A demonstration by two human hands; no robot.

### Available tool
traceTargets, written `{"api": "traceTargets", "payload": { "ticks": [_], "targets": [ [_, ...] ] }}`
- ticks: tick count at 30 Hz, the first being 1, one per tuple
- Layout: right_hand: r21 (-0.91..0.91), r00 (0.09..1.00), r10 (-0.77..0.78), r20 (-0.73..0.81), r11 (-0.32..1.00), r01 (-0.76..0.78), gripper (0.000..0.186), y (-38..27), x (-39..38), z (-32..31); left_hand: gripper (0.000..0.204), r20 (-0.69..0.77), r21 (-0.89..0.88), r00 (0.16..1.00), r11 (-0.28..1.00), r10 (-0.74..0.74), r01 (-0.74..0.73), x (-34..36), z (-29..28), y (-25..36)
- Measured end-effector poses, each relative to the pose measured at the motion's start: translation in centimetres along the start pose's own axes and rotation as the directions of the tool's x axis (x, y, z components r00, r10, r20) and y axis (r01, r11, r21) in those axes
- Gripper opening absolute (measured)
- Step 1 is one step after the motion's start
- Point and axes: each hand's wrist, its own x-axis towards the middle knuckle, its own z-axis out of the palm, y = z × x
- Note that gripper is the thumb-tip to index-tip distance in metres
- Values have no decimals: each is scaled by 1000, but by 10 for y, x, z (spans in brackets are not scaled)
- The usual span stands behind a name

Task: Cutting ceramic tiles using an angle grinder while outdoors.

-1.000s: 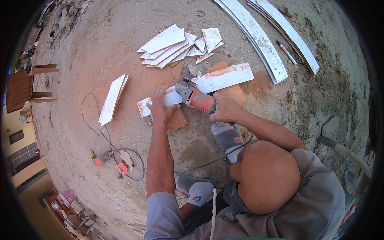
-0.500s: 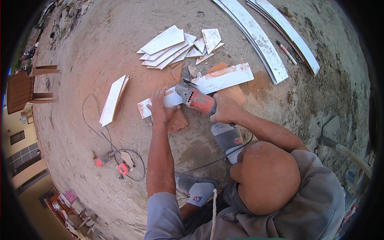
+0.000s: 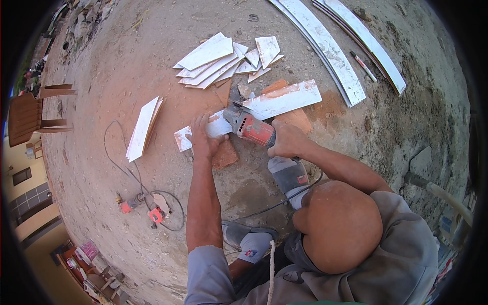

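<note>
Red-and-grey angle grinder (image 3: 256, 129) across the middle of a white tile strip (image 3: 284, 99).
From where I stand, the left hand (image 3: 205, 140) is spread open and pressed down on the strip's left end, thumb toward the near edge, while the right hand (image 3: 287, 140) is wrapped round the grinder's rear body. A reddish brick (image 3: 225, 156) shows from under the strip's left half, a reddish slab (image 3: 297, 121) from under its right; beyond its far edge, tile pieces (image 3: 208, 53) lie piled on the ground (image 3: 101, 178).
</note>
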Motion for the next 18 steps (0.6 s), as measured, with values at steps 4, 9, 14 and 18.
{"api": "traceTargets", "payload": {
  "ticks": [4, 9, 14, 18],
  "targets": [
    [16, 1000, 5, 0, 1000, -5, 62, -3, 7, 3, 94, -37, 20, 998, 998, 60, -59, -2, -5, 7],
    [16, 1000, 5, 12, 1000, -5, 61, -2, 4, 2, 95, -9, 34, 1000, 999, 26, -26, -3, -9, 12],
    [10, 1000, -1, -6, 1000, 1, 62, 2, -7, 2, 95, -13, 40, 1000, 999, 27, -26, -2, -8, 12],
    [5, 1000, -6, -31, 1000, 6, 61, 5, -12, 1, 94, -14, 60, 1000, 998, 19, -19, -3, -8, 13]
  ]
}}
